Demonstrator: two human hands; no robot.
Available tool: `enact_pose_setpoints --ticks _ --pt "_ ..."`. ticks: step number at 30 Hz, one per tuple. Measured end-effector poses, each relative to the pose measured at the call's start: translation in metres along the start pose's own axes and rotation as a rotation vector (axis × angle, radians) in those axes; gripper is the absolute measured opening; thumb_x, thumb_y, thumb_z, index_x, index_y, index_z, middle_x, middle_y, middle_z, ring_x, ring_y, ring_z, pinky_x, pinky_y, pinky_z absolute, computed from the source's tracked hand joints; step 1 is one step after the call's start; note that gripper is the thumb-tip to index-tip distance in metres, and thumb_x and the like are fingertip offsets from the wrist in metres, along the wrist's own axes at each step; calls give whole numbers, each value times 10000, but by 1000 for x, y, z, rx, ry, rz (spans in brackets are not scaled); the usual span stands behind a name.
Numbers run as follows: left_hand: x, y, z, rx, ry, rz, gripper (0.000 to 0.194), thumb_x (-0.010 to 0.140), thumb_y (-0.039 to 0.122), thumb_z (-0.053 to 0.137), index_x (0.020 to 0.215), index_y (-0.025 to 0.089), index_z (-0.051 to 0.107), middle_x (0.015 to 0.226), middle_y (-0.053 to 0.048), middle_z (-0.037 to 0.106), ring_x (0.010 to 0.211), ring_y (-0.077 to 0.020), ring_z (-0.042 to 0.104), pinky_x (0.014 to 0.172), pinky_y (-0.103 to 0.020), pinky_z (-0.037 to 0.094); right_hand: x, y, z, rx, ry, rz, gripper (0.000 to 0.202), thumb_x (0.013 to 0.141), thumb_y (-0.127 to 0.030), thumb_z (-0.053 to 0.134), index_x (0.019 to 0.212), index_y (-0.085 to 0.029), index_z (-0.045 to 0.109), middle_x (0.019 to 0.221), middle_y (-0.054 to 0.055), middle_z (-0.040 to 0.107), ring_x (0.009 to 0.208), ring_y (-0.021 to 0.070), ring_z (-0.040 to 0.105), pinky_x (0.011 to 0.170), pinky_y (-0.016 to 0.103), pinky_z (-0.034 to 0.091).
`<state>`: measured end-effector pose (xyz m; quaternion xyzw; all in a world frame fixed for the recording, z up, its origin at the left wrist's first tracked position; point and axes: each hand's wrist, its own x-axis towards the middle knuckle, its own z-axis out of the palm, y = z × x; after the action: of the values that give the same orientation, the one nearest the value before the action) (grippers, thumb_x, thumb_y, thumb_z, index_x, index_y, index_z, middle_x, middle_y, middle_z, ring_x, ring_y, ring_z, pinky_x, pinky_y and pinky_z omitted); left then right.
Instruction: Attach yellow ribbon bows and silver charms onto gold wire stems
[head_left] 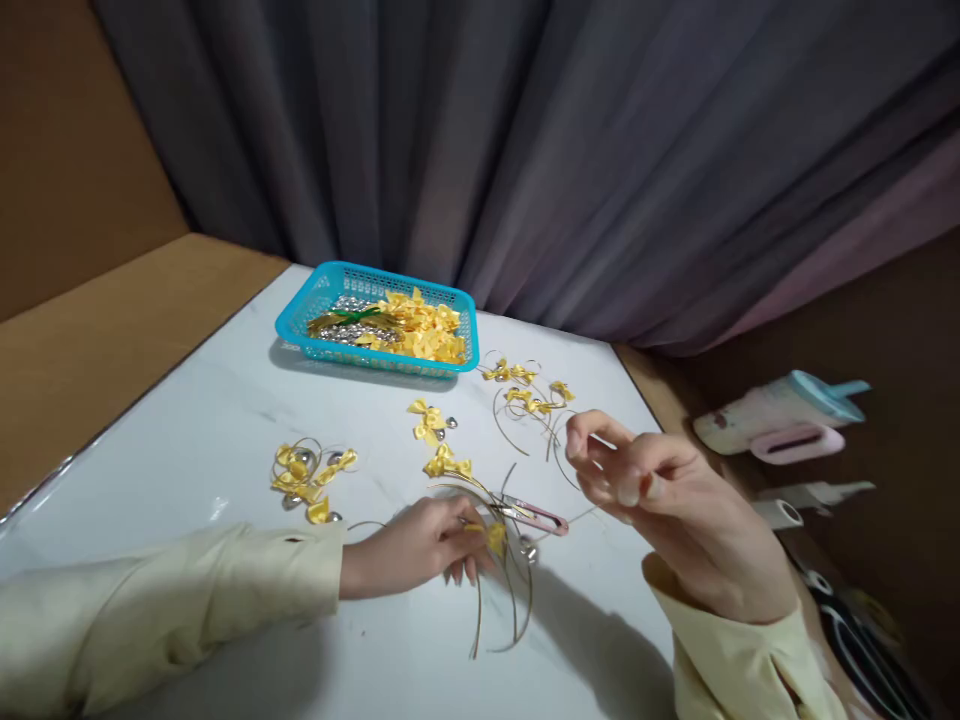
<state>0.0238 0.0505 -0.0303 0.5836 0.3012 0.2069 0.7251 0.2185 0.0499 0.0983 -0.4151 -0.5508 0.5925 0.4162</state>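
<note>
My left hand (pixel 420 548) rests on the white table (pixel 187 450) and pinches a small yellow ribbon bow (pixel 496 538) with gold cord loops and a silver bell (pixel 528 549) beside it. My right hand (pixel 645 480) hovers above the table to the right, fingers loosely curled, pulling a thin gold cord that runs toward the left hand. Pink-handled scissors (pixel 536 516) lie between the two hands.
A turquoise basket (pixel 300 325) at the back holds several yellow bows, silver bells and gold cord. Finished bow pieces lie in a left cluster (pixel 304 478), in the middle (pixel 431 425) and at the back right (pixel 525 390). A pink and blue bottle (pixel 780 415) lies off the table's right edge.
</note>
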Motion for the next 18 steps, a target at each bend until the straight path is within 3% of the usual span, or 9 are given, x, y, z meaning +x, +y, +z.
enact_pose_setpoints --ticks 4,8,13,18 --pt "-5 9 3 112 84 -28 311 840 420 514 750 125 556 749 -62 679 573 -118 565 521 -222 424 -29 2 4 60 -56 -112 143 736 -317 684 609 -256 662 675 15 588 712 177 574 663 319 440" --pt "-9 26 1 258 193 25 291 843 380 509 777 121 625 681 -30 639 580 -122 556 474 -200 376 -48 -4 8 162 -74 -79 127 748 -331 674 646 -257 662 667 -9 636 502 144 595 601 338 471" --pt "-11 51 -6 394 303 190 261 873 305 469 795 135 651 682 -19 624 628 -132 558 600 -234 428 -48 -18 15 182 -89 -61 144 768 -357 657 709 -231 695 604 14 684 376 93 532 503 273 435" --pt "-15 66 -11 437 433 333 214 875 312 495 915 156 636 837 -34 667 798 -162 592 730 -252 434 -38 -18 22 64 -115 -20 208 788 -333 638 699 -157 703 575 34 663 350 65 462 389 223 349"
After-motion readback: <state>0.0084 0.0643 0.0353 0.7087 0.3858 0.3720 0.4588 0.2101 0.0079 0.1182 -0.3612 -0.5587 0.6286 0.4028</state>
